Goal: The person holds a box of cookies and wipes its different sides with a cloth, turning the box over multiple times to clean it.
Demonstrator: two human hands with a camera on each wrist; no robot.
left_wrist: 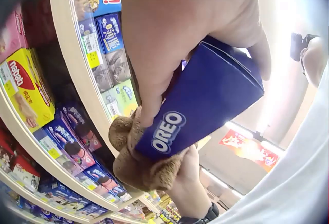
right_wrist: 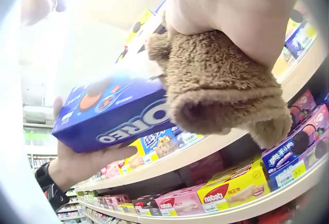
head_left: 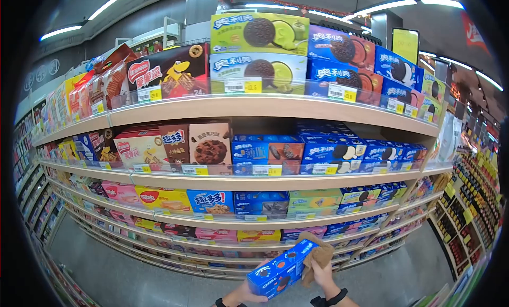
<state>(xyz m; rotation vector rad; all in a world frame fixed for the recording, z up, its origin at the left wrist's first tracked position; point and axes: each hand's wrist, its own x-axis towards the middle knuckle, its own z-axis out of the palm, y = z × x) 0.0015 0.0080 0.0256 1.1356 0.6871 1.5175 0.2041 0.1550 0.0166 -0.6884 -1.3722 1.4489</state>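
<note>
A blue Oreo box (head_left: 277,272) is held in front of the lower shelves, tilted with its right end higher. My left hand (head_left: 248,292) grips its lower left end, fingers and thumb around the sides, as the left wrist view also shows (left_wrist: 200,23). My right hand (head_left: 321,272) holds a fuzzy brown cloth (head_left: 317,254) against the box's right end. In the right wrist view the cloth (right_wrist: 221,80) hangs folded under the right hand (right_wrist: 236,13) and covers that end of the box (right_wrist: 113,111).
Shelves (head_left: 254,108) of boxed biscuits curve across the view in several tiers, with price tags along their edges. Grey floor (head_left: 175,291) lies below. Another rack (head_left: 466,217) of goods stands at the right.
</note>
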